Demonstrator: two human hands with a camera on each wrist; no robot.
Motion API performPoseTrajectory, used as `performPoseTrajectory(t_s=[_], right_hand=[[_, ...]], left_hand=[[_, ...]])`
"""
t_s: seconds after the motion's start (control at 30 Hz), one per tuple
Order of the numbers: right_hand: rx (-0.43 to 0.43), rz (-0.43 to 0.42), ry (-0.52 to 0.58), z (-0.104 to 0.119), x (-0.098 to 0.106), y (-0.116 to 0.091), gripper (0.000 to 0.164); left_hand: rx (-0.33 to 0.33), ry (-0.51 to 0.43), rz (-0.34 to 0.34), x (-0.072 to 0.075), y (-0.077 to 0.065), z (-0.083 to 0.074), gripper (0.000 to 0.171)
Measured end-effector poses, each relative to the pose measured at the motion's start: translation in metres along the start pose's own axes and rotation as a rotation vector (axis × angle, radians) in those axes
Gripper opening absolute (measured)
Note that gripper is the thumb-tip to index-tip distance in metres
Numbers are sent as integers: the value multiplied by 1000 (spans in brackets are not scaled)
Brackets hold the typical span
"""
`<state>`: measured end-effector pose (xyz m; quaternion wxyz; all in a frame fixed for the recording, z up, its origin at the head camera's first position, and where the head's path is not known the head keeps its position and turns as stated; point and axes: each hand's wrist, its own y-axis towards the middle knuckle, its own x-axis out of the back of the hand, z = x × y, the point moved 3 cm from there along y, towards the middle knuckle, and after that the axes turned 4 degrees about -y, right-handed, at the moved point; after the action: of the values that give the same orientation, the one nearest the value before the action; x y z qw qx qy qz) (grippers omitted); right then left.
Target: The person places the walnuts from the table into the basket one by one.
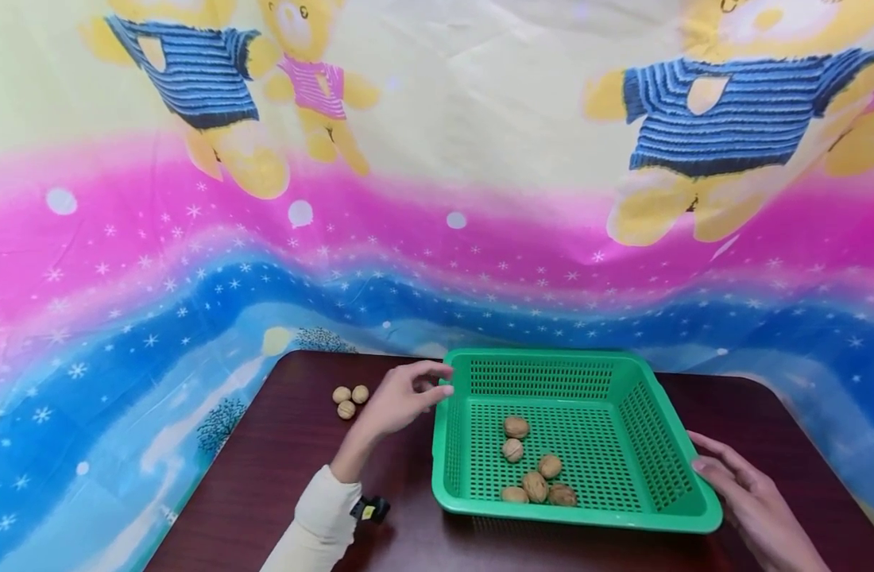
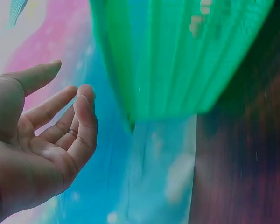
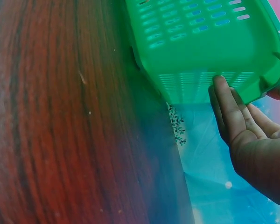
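The straight-fingered right hand point(image 1: 755, 500), lower right, should brace the basket point(image 1: 580, 515) gently while the left hand point(image 1: 401, 399), fingers apart, is empty.

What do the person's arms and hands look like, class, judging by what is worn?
Both the left hand and right hand are ungloved. The left arm has a long, cream-white sleeve, creased, with a small, yellow-marked black device beside it near the wrist. No right sleeve shows.

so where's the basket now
In the head view, the basket is right of centre, between the left hand and the right hand, with walnuts inside.
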<state>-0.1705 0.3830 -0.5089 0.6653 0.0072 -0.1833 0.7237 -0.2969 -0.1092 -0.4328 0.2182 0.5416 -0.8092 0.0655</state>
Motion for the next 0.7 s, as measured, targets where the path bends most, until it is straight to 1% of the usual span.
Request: performPoseTrajectory(t_s=[0.13, 0.3, 0.37, 0.43, 0.53, 0.7], right_hand=[[9, 9, -6, -1, 0, 0, 64], [7, 7, -9, 0, 0, 1, 66], [4, 1, -7, 1, 0, 1, 67], [1, 1, -5, 2, 0, 1, 67], [-2, 1, -5, 2, 0, 0, 67], [7, 6, 0, 0, 0, -1, 63]], left_hand=[[50, -32, -101, 26, -13, 17, 38], [93, 16, -202, 57, -28, 41, 38], [122, 28, -236, 68, -34, 52, 39], [157, 24, -265, 78, -39, 63, 39], [196, 49, -303, 91, -45, 78, 39], [228, 90, -326, 104, -56, 94, 42]])
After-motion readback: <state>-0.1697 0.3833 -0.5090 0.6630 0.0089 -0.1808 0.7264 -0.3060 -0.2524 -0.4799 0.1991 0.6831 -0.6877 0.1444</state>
